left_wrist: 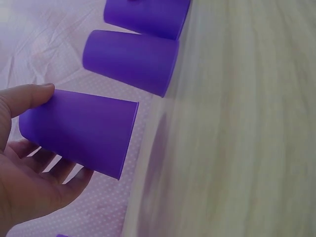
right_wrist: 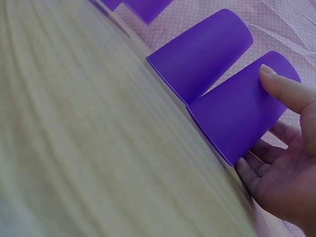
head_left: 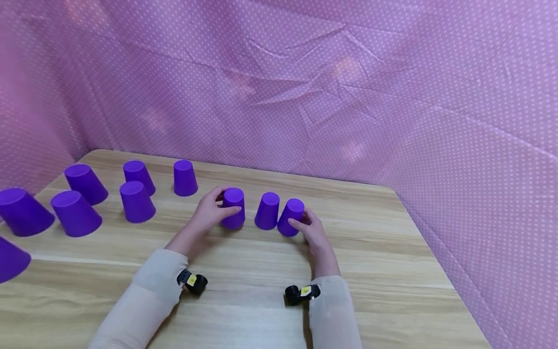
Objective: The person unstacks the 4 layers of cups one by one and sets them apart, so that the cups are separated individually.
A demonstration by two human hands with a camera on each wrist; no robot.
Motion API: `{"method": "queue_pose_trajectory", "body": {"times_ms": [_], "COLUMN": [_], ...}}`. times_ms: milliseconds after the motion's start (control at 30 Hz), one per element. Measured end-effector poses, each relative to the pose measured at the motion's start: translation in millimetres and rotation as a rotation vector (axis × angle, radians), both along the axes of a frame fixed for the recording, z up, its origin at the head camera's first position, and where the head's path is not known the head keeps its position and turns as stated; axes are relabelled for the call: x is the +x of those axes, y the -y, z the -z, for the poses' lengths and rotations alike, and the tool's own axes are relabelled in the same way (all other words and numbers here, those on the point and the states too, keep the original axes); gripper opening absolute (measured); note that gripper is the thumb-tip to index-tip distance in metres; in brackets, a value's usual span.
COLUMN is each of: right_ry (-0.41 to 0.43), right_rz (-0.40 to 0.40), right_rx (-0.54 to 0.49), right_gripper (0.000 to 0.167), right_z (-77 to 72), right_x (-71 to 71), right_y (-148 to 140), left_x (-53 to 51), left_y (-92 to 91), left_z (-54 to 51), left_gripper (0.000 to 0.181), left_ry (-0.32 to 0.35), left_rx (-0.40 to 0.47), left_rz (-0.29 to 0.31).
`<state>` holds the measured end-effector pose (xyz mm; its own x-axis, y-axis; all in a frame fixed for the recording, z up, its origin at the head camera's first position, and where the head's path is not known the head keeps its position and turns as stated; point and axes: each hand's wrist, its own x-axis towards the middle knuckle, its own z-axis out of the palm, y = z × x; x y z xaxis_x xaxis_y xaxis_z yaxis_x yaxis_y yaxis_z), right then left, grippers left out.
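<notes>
My left hand (head_left: 208, 212) grips an upside-down purple cup (head_left: 234, 198), thumb on the near side and fingers behind. In the left wrist view that cup (left_wrist: 86, 131) hangs just above the table, its shadow beneath the rim. To its right, across a gap, a second upside-down purple cup (head_left: 267, 212) stands on the wood. My right hand (head_left: 316, 233) holds a third one (head_left: 291, 208) from its right side, thumb in front. The right wrist view has this cup (right_wrist: 242, 108) on the table, its rim touching the middle cup (right_wrist: 202, 54).
Several more upside-down purple cups stand at the left, among them one near the back (head_left: 185, 178) and one closer (head_left: 137, 202). Another cup (head_left: 12, 261) is cut off by the left image edge. A pink dotted cloth (head_left: 279, 87) hangs behind the wooden table (head_left: 392, 271).
</notes>
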<state>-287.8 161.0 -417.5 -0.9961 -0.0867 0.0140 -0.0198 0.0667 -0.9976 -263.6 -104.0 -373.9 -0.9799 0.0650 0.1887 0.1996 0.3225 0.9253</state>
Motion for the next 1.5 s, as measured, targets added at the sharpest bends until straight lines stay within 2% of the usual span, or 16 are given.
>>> {"method": "queue_pose_trajectory", "body": {"times_ms": [167, 233, 467, 600, 800, 967, 1100, 1133, 1167, 1200, 1267, 1333, 1367, 1400, 1433, 1500], "right_ry": [-0.001, -0.005, -0.008, -0.008, -0.007, -0.007, -0.01, -0.005, -0.004, -0.006, -0.007, -0.004, -0.004, -0.002, 0.001, 0.007], "right_rz": [-0.002, 0.0, 0.002, 0.005, 0.01, 0.016, 0.003, 0.004, 0.005, 0.005, 0.008, 0.011, 0.011, 0.01, 0.009, 0.009], "right_rx": [0.007, 0.02, 0.038, 0.029, 0.026, 0.035, 0.034, 0.034, 0.033, 0.033, 0.038, 0.039, 0.036, 0.036, 0.035, 0.03], "right_gripper": [0.049, 0.05, 0.049, 0.048, 0.049, 0.049, 0.05, 0.049, 0.049, 0.049, 0.048, 0.048, 0.048, 0.048, 0.049, 0.049], "right_z": [-0.8, -1.1, -1.2, -0.4, -0.9, -1.5, -1.5, -1.2, -1.1, -1.2, -1.2, -0.9, -1.0, -1.0, -0.8, -0.7], "right_x": [1.6, 2.1, 1.6, 1.0, 1.3, 1.9, 2.1, 2.0, 2.0, 2.2, 2.4, 2.1, 2.1, 2.1, 1.8, 1.5], "right_y": [0.6, 0.9, 2.3, 3.1, 3.5, 2.2, 1.5, 1.6, 1.7, 2.0, 1.7, 1.7, 1.7, 1.7, 1.7, 1.9], "left_x": [7.4, 10.1, 21.3, 29.5, 44.7, 57.7, 64.6, 63.0, 64.1, 58.9, 59.2, 62.6, 67.3, 67.4, 75.5, 78.6], "left_y": [8.5, 12.0, 27.7, 39.0, 59.7, 77.7, 92.5, 99.2, 102.8, 111.5, 118.7, 123.3, 122.4, 126.5, 123.3, 127.5], "left_z": [-4.5, -6.1, -12.0, -17.3, -25.5, -31.9, -30.9, -25.1, -24.0, -14.0, -9.9, -10.5, -15.8, -13.3, -22.6, -22.6], "left_gripper": [0.056, 0.057, 0.06, 0.06, 0.06, 0.06, 0.06, 0.058, 0.059, 0.059, 0.058, 0.059, 0.062, 0.061, 0.061, 0.06], "left_ry": [0.031, 0.028, -0.06, -0.073, -0.071, -0.082, -0.099, -0.111, -0.108, -0.119, -0.122, -0.107, -0.085, -0.085, -0.067, -0.053], "left_rx": [0.068, 0.066, 0.053, 0.058, 0.054, 0.003, -0.049, -0.051, -0.057, -0.072, -0.089, -0.08, -0.086, -0.105, -0.1, -0.095], "left_rz": [0.003, 0.005, 0.006, 0.003, -0.023, -0.078, -0.13, -0.139, -0.149, -0.165, -0.185, -0.19, -0.196, -0.205, -0.203, -0.218]}}
